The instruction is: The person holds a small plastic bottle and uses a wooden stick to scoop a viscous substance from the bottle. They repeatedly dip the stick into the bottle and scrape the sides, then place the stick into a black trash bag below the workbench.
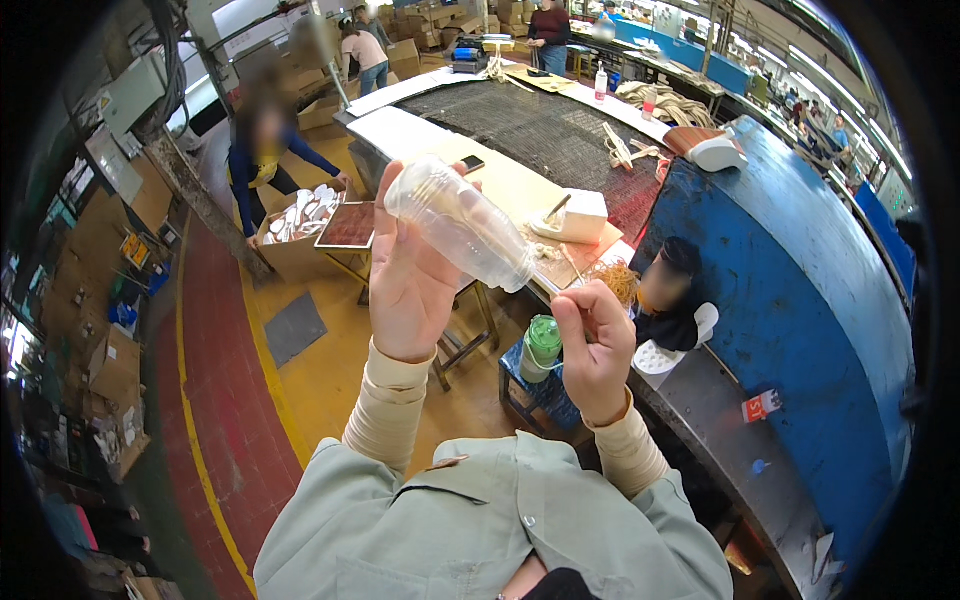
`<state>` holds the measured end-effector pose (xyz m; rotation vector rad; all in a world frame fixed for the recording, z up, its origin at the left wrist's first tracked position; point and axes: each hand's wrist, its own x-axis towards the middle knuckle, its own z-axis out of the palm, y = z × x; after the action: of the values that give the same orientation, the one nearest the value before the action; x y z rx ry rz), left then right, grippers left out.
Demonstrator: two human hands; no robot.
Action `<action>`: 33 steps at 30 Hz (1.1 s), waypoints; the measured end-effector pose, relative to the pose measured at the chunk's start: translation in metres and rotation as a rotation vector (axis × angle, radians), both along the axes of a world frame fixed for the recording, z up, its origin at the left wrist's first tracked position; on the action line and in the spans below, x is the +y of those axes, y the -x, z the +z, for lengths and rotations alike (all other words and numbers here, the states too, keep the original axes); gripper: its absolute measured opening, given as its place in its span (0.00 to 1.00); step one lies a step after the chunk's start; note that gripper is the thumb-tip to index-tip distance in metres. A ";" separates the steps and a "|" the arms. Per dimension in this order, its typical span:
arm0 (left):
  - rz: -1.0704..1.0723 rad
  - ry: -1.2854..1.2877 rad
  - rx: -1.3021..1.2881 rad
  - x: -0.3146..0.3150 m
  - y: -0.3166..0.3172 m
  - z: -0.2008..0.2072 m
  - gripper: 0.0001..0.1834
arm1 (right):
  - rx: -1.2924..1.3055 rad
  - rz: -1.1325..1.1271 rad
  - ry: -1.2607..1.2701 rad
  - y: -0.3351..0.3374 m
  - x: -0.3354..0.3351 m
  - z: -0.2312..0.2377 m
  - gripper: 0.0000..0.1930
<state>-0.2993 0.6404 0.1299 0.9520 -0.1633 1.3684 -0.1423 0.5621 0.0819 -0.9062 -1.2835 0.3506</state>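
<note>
Currently, risk: the clear plastic bottle (462, 226) is tilted mouth-down to the right; it could slip, being clasped at its far, upper end only.
Spill: anything inside might run out over the green-lidded jar (541, 348) standing lower down, near the stool.
Left hand (412, 275): closed around the bottle's upper part, thumb and fingers wrapped.
Right hand (596, 345): fingers curled into a loose pinch just below the bottle's mouth; whether a cap is held cannot be told.
Bottle's place: raised mid-scene, between both hands.
</note>
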 end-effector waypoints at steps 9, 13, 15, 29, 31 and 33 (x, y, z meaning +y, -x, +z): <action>0.036 -0.009 -0.022 0.009 0.011 0.002 0.27 | -0.086 0.046 0.072 0.005 -0.016 0.032 0.03; 0.106 -0.003 0.080 0.008 0.010 0.004 0.28 | -0.224 -0.099 -0.162 0.003 -0.003 0.037 0.07; 0.139 -0.016 0.128 0.007 0.008 0.005 0.29 | -0.268 -0.126 -0.196 0.003 0.002 0.041 0.07; 0.125 -0.112 0.106 0.014 0.013 0.010 0.26 | -0.131 -0.048 -0.080 -0.002 -0.013 0.047 0.05; 0.093 -0.089 0.102 0.010 0.010 0.009 0.26 | -0.155 -0.035 -0.063 -0.003 -0.011 0.047 0.05; 0.054 -0.080 0.085 0.009 0.010 0.009 0.26 | -0.164 0.019 -0.015 -0.004 -0.010 0.047 0.05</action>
<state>-0.3089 0.6498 0.1390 1.0863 -0.1295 1.3769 -0.1387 0.5517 0.1288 -0.9257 -1.4440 0.2860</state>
